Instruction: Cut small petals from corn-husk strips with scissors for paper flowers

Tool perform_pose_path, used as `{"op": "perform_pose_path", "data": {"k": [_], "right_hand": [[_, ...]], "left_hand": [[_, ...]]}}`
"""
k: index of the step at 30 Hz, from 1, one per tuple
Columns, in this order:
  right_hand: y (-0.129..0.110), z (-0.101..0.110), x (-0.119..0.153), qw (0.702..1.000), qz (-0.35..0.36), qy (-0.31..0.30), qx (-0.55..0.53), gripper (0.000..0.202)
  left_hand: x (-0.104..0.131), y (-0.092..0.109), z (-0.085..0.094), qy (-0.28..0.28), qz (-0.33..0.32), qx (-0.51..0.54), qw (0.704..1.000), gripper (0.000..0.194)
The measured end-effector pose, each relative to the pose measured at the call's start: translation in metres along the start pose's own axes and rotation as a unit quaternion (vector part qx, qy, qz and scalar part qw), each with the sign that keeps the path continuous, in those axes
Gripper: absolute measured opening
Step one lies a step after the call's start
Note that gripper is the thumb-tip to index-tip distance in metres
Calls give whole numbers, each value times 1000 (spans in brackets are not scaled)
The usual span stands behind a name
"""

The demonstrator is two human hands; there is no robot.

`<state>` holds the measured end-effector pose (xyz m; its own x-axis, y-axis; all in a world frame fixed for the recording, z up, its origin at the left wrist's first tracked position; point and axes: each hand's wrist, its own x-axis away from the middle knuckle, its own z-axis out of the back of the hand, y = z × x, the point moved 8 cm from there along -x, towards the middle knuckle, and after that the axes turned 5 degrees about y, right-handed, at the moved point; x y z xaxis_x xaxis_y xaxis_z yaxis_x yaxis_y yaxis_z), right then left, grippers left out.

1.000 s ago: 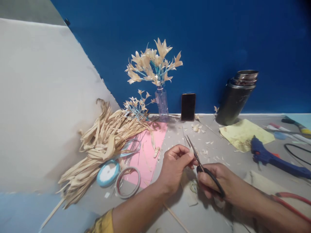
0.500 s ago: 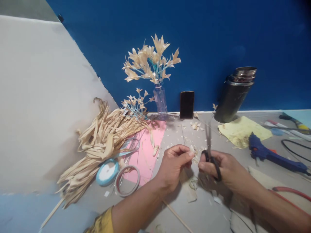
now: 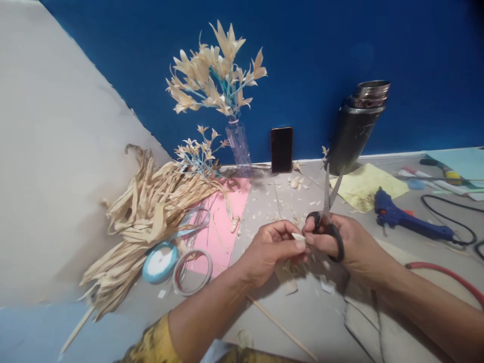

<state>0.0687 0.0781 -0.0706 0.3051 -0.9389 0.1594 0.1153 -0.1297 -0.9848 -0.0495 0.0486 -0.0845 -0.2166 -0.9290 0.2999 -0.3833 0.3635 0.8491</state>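
Observation:
Between thumb and fingers, my left hand [image 3: 273, 248] pinches a small pale piece of husk [image 3: 298, 236]. My right hand [image 3: 342, 241] has its fingers through the black handles of the scissors [image 3: 325, 212], whose blades point up and stand apart. The fingertips of both hands meet at the pale piece. Pale scraps [image 3: 297, 182] lie scattered on the grey table beyond my hands. A thin stick [image 3: 278, 325] lies below my left hand.
Left: dried husks [image 3: 151, 206], pink sheet [image 3: 221, 222], ribbon spool [image 3: 161, 262], tape roll [image 3: 192, 272]. Back: pale flowers in a clear bottle [image 3: 239, 146], phone [image 3: 282, 149], dark flask [image 3: 351, 131]. Right: yellow paper [image 3: 366, 184], blue glue gun [image 3: 412, 219], cables.
My hands have come together at the pale piece. The scissors' blades have spread apart. The whole view has shifted, so the background things appear higher and further left.

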Motion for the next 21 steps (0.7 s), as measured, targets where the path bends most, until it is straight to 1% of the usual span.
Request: {"op": "perform_pose_path", "data": {"k": [4, 7, 10, 14, 16, 18, 21], "right_hand": [[0, -1, 2, 1000, -8, -23, -4, 24], [4, -3, -1, 996, -17, -65, -60, 26], [5, -3, -4, 990, -13, -90, -109, 30], [3, -7, -1, 995, -12, -85, -50, 36], [1, -11, 3, 996, -15, -86, -34, 35], [-1, -14, 6, 994, -19, -92, -48, 33], [3, -18, 5, 986, -38, -130, -98, 32]], "left_hand": [[1, 4, 3, -4, 2, -23, 1000, 31], [2, 4, 1, -29, 18, -14, 999, 31], [3, 3, 2, -22, 27, -2, 999, 31], [3, 5, 3, -3, 10, -24, 1000, 32], [4, 7, 1, -14, -9, -53, 998, 32], [6, 8, -2, -38, -21, -80, 996, 32], [8, 6, -5, -67, -9, -82, 994, 34]]}}
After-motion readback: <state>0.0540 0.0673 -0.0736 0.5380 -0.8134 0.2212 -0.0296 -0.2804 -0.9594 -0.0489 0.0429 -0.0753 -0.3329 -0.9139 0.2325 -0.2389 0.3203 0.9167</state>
